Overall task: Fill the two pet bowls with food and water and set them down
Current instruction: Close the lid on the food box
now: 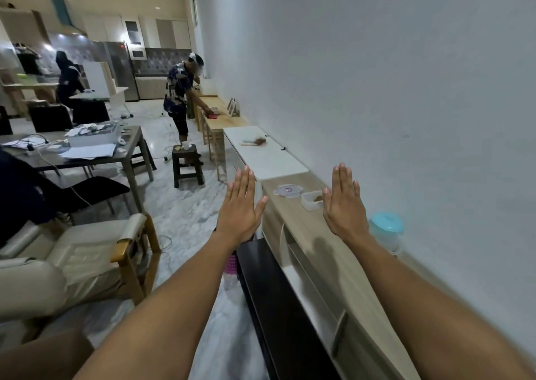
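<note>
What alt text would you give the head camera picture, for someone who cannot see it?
Two empty hands, left hand and right hand, are stretched out flat, fingers straight, toward a wooden shelf against a white wall. On the shelf sit an open clear tub with brown food, a lid beside it, and a blue-lidded jug. Another person works farther off.

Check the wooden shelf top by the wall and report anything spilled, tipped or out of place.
Nothing looks spilled or tipped. The clear container stands open, its lid lying flat beside it on the shelf top; the blue-lidded jug stands upright by the wall.
</note>
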